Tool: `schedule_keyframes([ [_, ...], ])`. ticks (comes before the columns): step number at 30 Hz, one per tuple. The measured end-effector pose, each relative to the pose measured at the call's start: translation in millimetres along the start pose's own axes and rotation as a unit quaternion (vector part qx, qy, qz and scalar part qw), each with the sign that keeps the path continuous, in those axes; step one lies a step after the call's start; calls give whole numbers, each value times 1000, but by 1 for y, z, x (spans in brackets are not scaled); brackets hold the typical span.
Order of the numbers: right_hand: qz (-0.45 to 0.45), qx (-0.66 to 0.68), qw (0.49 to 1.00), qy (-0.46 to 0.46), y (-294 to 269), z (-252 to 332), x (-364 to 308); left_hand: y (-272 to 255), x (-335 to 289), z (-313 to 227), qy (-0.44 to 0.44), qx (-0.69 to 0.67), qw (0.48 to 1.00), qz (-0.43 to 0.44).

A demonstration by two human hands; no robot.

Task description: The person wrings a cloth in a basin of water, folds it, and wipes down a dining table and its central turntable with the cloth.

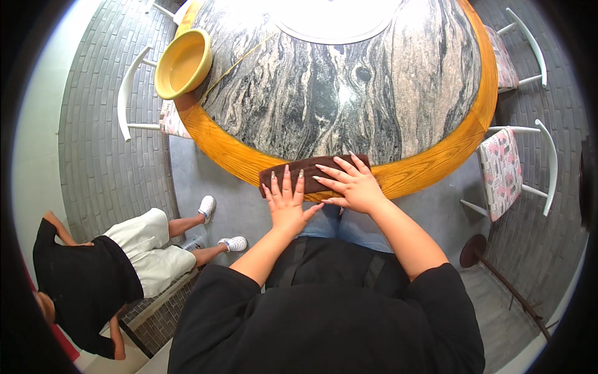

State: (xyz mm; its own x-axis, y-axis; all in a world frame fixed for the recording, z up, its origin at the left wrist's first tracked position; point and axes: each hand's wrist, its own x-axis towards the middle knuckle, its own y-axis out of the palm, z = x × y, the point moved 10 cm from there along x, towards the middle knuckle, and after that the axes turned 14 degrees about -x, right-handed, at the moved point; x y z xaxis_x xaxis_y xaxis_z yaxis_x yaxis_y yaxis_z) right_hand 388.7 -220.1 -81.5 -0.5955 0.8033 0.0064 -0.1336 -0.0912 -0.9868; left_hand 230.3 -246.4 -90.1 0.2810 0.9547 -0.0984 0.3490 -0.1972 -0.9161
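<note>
No writing, number or sign can be read anywhere.

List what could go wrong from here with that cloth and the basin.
The yellow basin sits at the table's wooden rim; a bump might tip it off.
The brown cloth lies along the near side of that rim under the left hand and right hand, so a backward pull may drag it off.
Their long fingernails could snag the cloth.

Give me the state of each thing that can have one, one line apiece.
Table: standing, top shiny with glare
Left hand: open, fingers spread
Right hand: open, fingers spread
Brown cloth: laid out under both hands
Yellow basin: upright, contents unclear
Near right chair: upright
</note>
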Motion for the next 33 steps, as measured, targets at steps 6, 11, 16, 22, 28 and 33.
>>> schedule_keyframes([
  [6,10,-25,1000,1,-8,-26,-52,17,-6,-52,57,-9,998,40],
  [11,9,-26,999,24,-13,-38,-65,18,10,-65,70,-16,996,54],
  [16,-31,-20,997,61,-17,-59,-50,16,44,-67,104,-8,991,80],
  [22,-31,-50,989,137,-23,-105,-11,6,121,-69,129,-24,990,45],
  [28,-39,-78,979,184,-26,-165,39,-5,207,-72,143,-31,988,42],
  [33,-41,-91,981,167,-33,-195,76,-7,248,-67,131,-9,991,32],
])
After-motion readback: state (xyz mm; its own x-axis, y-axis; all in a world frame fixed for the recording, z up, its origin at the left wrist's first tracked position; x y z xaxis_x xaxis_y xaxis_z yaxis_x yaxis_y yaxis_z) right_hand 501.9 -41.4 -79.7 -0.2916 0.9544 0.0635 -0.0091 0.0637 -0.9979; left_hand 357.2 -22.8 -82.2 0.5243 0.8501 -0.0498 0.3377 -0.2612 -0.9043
